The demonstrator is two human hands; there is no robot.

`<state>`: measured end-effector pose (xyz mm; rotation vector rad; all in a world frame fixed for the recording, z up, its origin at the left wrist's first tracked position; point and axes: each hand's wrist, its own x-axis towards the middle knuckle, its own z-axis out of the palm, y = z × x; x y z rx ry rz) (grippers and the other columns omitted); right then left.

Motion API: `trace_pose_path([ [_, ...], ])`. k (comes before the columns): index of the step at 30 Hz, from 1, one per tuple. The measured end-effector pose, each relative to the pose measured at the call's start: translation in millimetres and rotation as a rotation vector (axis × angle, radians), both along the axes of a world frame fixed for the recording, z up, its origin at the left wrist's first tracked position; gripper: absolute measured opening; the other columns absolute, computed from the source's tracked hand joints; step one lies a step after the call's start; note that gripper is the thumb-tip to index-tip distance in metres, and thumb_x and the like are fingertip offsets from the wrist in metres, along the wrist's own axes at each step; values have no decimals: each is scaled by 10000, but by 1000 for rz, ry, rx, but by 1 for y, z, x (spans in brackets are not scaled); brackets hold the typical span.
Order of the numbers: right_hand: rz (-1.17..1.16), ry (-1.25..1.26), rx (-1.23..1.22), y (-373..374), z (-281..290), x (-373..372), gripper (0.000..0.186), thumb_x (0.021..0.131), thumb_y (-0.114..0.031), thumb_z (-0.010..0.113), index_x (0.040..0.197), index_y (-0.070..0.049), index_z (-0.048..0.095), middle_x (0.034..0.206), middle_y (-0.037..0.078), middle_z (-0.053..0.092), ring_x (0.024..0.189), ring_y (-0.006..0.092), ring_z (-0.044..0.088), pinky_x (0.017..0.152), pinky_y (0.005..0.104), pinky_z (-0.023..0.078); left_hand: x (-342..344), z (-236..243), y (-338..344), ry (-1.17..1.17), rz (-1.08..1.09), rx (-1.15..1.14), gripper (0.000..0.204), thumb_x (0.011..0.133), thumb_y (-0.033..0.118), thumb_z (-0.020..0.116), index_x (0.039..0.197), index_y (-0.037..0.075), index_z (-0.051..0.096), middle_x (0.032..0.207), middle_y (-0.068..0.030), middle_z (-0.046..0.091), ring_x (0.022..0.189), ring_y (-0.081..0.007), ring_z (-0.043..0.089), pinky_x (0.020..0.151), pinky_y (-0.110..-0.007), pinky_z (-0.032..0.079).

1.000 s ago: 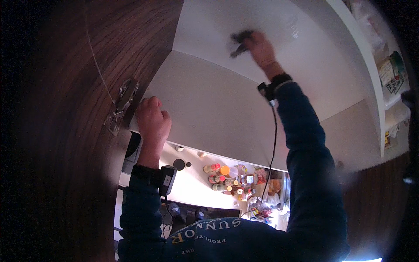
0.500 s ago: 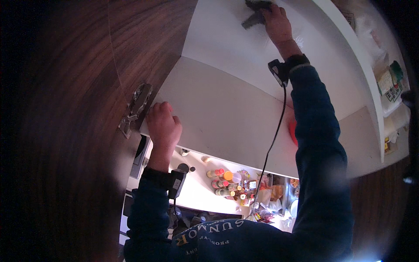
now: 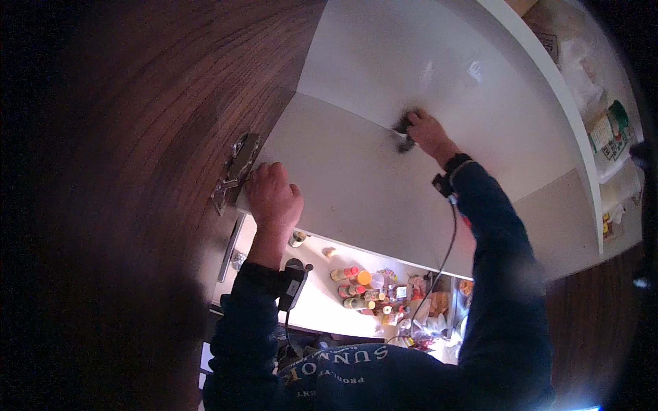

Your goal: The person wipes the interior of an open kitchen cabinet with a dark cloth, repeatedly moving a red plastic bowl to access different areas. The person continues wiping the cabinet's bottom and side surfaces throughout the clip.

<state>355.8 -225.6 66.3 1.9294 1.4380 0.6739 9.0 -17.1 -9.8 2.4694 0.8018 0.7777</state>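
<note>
A dark, crumpled cloth [image 3: 406, 129] is gripped in my right hand [image 3: 428, 133], its fingers closed on it. The cloth, slightly blurred, lies against the inside of a white cabinet [image 3: 370, 179], close to the seam where two panels meet. My left hand [image 3: 274, 195] rests at the cabinet's front left corner with the fingers curled at the edge; the fingertips are partly hidden. Just beside that hand is a metal hinge [image 3: 240, 164] on the dark wood-grain panel [image 3: 157, 151]. A dark strap with a small black device [image 3: 293, 284] sits on my left wrist.
Below the cabinet, several seasoning bottles [image 3: 356, 289] and bagged packages [image 3: 432, 322] stand on a lit counter [image 3: 322, 301]. A cable [image 3: 445, 257] hangs from my right wrist device. Past a curved white divider [image 3: 576, 116], plastic bags and a green-and-white package [image 3: 610, 129] fill another section.
My right hand has drawn the cloth down and nearer, from the top of the cabinet's inside to beside the panel seam. The left hand stays at the corner; the view has shifted slightly.
</note>
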Motion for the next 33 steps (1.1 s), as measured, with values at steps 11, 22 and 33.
trace_pose_path([
  [11, 434, 67, 109, 187, -22, -35, 125, 759, -118, 583, 823, -67, 677, 1053, 82, 575, 1027, 284, 524, 864, 363, 486, -2, 3, -4, 84, -5, -13, 283, 745, 105, 613, 1002, 18, 532, 1022, -170, 529, 1022, -332, 508, 923, -472, 364],
  [22, 253, 40, 762, 224, 156, -42, 270, 807, -116, 565, 1061, -158, 649, 1087, 112, 583, 1051, 337, 539, 882, 429, 490, -1, 3, -3, 55, 11, -14, 275, 720, 109, 627, 960, 16, 533, 1034, -193, 524, 1037, -355, 502, 893, -505, 372],
  [33, 154, 2, 632, 29, 65, 7, 181, 833, -137, 570, 998, -141, 643, 1052, 110, 563, 1049, 320, 506, 862, 379, 503, 6, 4, -3, 132, 37, -5, 214, 762, 109, 630, 952, 37, 563, 1041, -156, 535, 1053, -319, 516, 910, -488, 378],
])
